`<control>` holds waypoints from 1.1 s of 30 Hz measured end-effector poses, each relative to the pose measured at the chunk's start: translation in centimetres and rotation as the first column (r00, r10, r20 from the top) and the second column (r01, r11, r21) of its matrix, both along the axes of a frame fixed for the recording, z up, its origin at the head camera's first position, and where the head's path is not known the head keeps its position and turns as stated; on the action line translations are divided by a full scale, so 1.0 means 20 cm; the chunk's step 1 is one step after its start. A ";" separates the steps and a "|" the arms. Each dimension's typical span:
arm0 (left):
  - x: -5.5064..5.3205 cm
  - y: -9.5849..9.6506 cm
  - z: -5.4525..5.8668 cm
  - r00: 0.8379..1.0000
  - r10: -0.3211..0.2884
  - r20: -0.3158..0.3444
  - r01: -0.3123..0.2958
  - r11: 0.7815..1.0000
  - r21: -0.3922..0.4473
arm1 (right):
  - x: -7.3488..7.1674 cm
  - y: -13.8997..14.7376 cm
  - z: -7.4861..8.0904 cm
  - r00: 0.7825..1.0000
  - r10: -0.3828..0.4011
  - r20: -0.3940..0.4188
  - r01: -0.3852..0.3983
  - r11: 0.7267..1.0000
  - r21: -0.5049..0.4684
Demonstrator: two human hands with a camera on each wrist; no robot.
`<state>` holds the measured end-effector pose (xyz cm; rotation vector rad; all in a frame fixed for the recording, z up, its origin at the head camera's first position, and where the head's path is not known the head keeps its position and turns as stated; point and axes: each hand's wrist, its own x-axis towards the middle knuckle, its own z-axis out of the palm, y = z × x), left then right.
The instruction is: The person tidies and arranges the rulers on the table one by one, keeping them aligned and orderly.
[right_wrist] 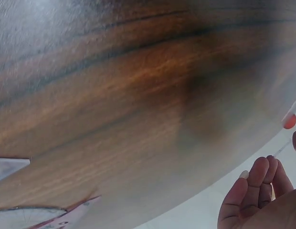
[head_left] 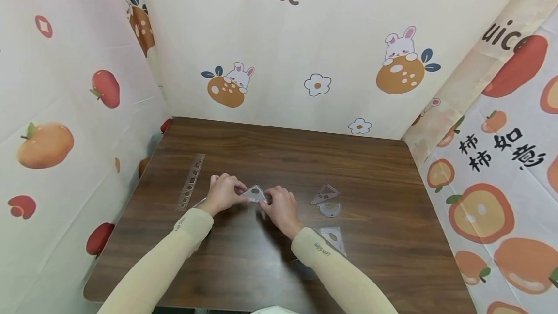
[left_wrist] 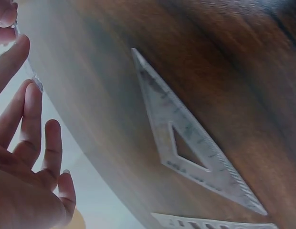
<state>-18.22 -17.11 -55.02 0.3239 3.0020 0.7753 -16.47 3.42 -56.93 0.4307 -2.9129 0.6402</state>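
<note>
A small clear set square point(head_left: 255, 192) with an oval cut-out is held above the table between both hands. My left hand point(head_left: 224, 193) pinches its left corner with thumb and fingers. At its right corner, my right hand point(head_left: 282, 209) pinches it the same way. The left wrist view shows the left hand point(left_wrist: 31, 167) with the clear edge between its fingers, above a larger clear set square point(left_wrist: 219, 176) lying flat. Only the curled fingers of the right hand point(right_wrist: 255, 191) show in the right wrist view; the held piece is mostly hidden there.
A stencil ruler point(head_left: 191, 183) lies on the brown table point(head_left: 279, 151) at left. On the right are a pinkish set square point(head_left: 320, 196), a clear protractor point(head_left: 329, 211) and another set square point(head_left: 341, 240), partly behind the right forearm. Fruit-printed sheets line the walls.
</note>
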 end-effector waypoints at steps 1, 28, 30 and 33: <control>0.00 0.00 0.00 1.000 -0.003 0.007 0.003 1.000 0.000 | 0.00 0.00 -0.01 1.000 0.000 0.010 0.000 1.000 0.001; -0.03 -0.02 -0.14 0.974 -0.041 0.223 0.041 0.999 0.004 | 0.03 -0.02 -0.15 0.996 0.058 0.067 -0.060 0.998 0.032; -0.04 -0.02 -0.14 0.974 -0.044 0.223 0.045 0.999 0.001 | 0.03 -0.02 -0.16 0.997 0.061 0.055 -0.063 0.997 0.037; -0.04 -0.02 -0.15 0.975 -0.049 0.216 0.051 0.999 -0.005 | 0.03 -0.02 -0.16 0.997 0.069 0.043 -0.071 0.997 0.041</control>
